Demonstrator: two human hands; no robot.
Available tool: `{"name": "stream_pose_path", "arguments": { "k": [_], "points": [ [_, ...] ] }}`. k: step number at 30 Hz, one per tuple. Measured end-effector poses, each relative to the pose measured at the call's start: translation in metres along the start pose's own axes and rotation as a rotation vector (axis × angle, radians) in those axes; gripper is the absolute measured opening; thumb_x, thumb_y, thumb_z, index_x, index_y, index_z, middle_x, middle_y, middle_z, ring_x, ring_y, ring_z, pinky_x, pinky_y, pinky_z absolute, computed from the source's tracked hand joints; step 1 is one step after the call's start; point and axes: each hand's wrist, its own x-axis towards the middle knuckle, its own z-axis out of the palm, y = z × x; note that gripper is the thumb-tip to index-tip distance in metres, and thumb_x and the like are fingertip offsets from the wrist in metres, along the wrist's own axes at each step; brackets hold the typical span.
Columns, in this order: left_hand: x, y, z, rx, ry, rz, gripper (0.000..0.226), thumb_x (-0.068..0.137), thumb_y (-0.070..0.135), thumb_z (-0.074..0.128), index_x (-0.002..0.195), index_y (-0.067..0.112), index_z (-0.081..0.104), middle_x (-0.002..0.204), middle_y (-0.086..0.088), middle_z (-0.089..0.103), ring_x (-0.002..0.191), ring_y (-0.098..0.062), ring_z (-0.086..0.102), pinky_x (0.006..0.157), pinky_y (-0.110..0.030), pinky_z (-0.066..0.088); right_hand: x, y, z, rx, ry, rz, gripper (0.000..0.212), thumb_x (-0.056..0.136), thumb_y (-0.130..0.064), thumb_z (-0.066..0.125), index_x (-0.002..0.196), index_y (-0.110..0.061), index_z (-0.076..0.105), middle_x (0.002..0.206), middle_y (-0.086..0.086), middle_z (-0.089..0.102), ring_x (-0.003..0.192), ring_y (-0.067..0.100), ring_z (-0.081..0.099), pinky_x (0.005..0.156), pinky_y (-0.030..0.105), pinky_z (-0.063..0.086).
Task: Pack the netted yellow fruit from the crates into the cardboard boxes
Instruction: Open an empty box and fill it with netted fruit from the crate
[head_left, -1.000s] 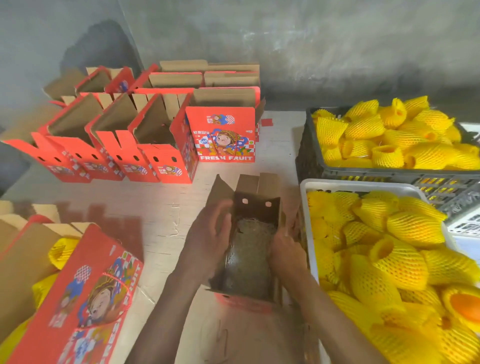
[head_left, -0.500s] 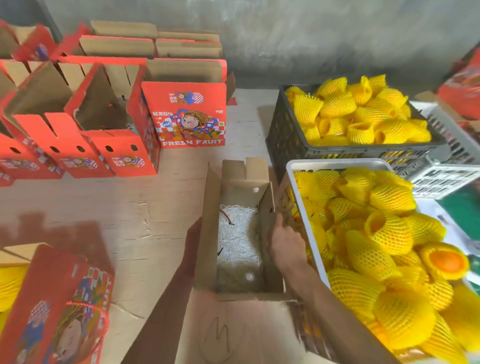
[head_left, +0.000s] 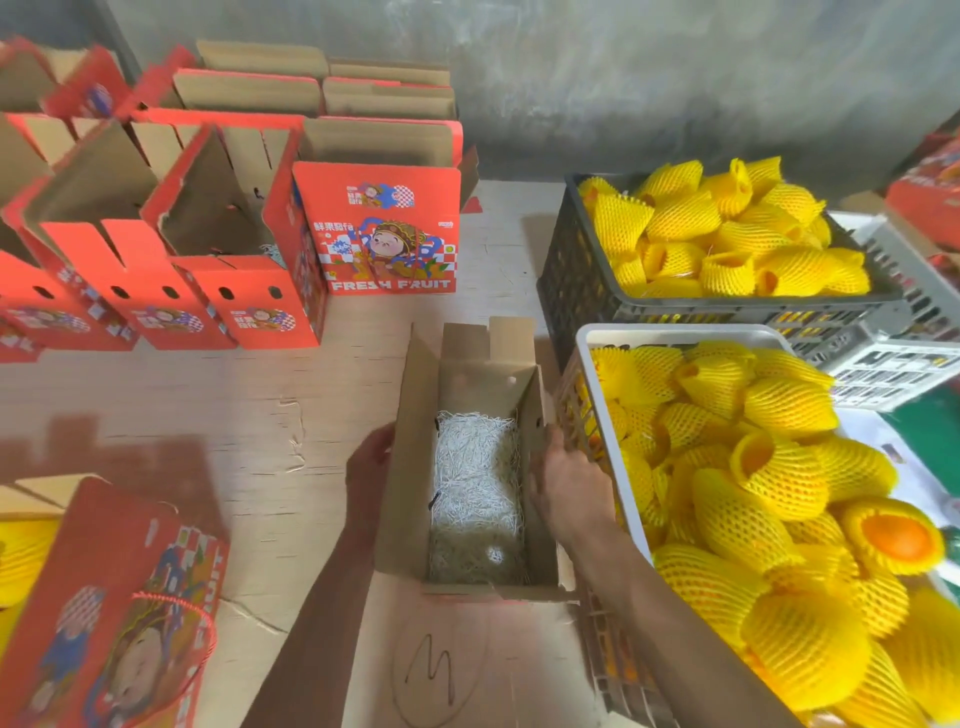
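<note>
- Head view: an open brown cardboard box (head_left: 470, 395), lined with white shredded paper (head_left: 475, 478), stands on the pale wooden table (head_left: 208, 415).
- The left hand (head_left: 370, 467) rests against its left wall; its fingers seem straight, half hidden.
- The right hand (head_left: 563, 483) curls over its right wall.
- Yellow foam-netted fruit (head_left: 779, 467) fills the white plastic crate (head_left: 613, 338) just beside the box and the dark plastic crate (head_left: 576, 280) behind.

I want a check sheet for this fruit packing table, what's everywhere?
Surface: pale wooden table, scuffed.
Job's things: open cardboard box with shredded paper inside, no fruit in it; white crate and dark crate full of netted yellow fruit.
Clutter: open red boxes at back left.
Hands: left hand on the box's left wall; right hand on its right wall.
Cables: nothing seen.
Surroundings: grey wall.
</note>
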Motion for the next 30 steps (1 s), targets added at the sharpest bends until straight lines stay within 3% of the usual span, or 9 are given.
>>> {"name": "stream_pose_path", "arguments": {
  "k": [4,8,11,14,16,18,23,27,30],
  "points": [
    [-0.033,0.037,0.005,-0.153,0.058,0.367,0.019,0.098,0.008,0.062,0.105,0.016,0.078,0.102,-0.002,0.078,0.101,-0.018,0.074,0.085,-0.022,0.058,0.002,0.008,-0.031,0.268,0.201,-0.185,0.051,0.103,-0.022,0.050,0.153,-0.020,0.039,0.128,0.013,0.061,0.103,0.040,0.066,0.078,0.046,0.054],
    [-0.079,0.064,0.032,0.022,0.061,0.537,0.023,0.098,0.012,0.064,0.100,0.030,0.078,0.101,0.010,0.078,0.089,-0.002,0.071,0.079,-0.013,0.052,0.010,0.032,-0.062,0.257,0.194,-0.230,0.033,0.103,-0.028,0.053,0.134,-0.020,0.059,0.117,0.011,0.070,0.108,0.036,0.066,0.086,0.044,0.054],
    [-0.100,0.067,0.066,0.216,-0.028,0.550,0.016,0.101,0.029,0.062,0.107,0.040,0.072,0.106,0.024,0.073,0.103,0.004,0.067,0.088,-0.013,0.051,0.019,0.070,-0.080,0.082,0.147,-0.218,0.035,0.101,-0.033,0.055,0.134,-0.022,0.062,0.128,0.005,0.068,0.120,0.031,0.061,0.097,0.040,0.048],
    [-0.109,0.052,0.109,0.639,-0.124,0.418,0.034,0.099,0.051,0.056,0.132,0.043,0.054,0.129,0.027,0.061,0.120,0.006,0.057,0.101,-0.021,0.050,0.029,0.121,-0.093,-0.088,0.099,-0.152,0.043,0.100,-0.041,0.057,0.138,-0.021,0.058,0.142,0.004,0.059,0.131,0.029,0.053,0.107,0.039,0.042],
    [-0.108,0.036,0.134,0.892,-0.191,0.203,0.064,0.101,0.051,0.052,0.155,0.023,0.032,0.156,0.000,0.044,0.141,-0.019,0.046,0.117,-0.043,0.039,0.033,0.150,-0.101,-0.175,0.031,-0.134,0.049,0.099,-0.044,0.060,0.141,-0.019,0.053,0.148,0.005,0.052,0.138,0.028,0.046,0.111,0.040,0.040],
    [-0.106,0.022,0.151,0.971,-0.268,-0.020,0.071,0.104,0.042,0.050,0.158,0.010,0.018,0.157,-0.016,0.040,0.140,-0.033,0.046,0.116,-0.046,0.038,0.037,0.172,-0.103,-0.183,0.010,-0.155,0.048,0.098,-0.041,0.061,0.139,-0.017,0.054,0.147,0.005,0.050,0.139,0.028,0.044,0.108,0.041,0.043],
    [-0.104,0.010,0.162,1.281,-0.328,-0.023,0.030,0.101,0.018,0.047,0.129,0.012,0.056,0.127,-0.011,0.064,0.116,-0.030,0.062,0.093,-0.035,0.049,0.062,0.193,-0.115,-0.120,0.270,-0.171,0.047,0.096,-0.043,0.065,0.134,-0.018,0.059,0.134,0.010,0.052,0.129,0.031,0.050,0.101,0.044,0.045],
    [-0.113,0.010,0.177,1.299,-0.415,0.030,0.030,0.097,0.014,0.052,0.125,0.016,0.062,0.119,0.000,0.066,0.098,-0.016,0.060,0.068,-0.017,0.043,0.091,0.203,-0.114,-0.337,0.062,-0.064,0.066,0.093,-0.059,0.063,0.145,-0.020,0.048,0.142,0.011,0.053,0.132,0.033,0.052,0.109,0.046,0.041],
    [-0.116,0.007,0.182,1.079,-0.598,-0.263,0.030,0.099,0.013,0.053,0.127,0.016,0.062,0.115,0.001,0.070,0.097,-0.018,0.069,0.078,-0.023,0.059,0.103,0.211,-0.104,-0.300,-0.006,-0.068,0.071,0.090,-0.058,0.067,0.145,-0.018,0.046,0.141,0.013,0.052,0.129,0.036,0.054,0.106,0.047,0.045]
  ]
}}
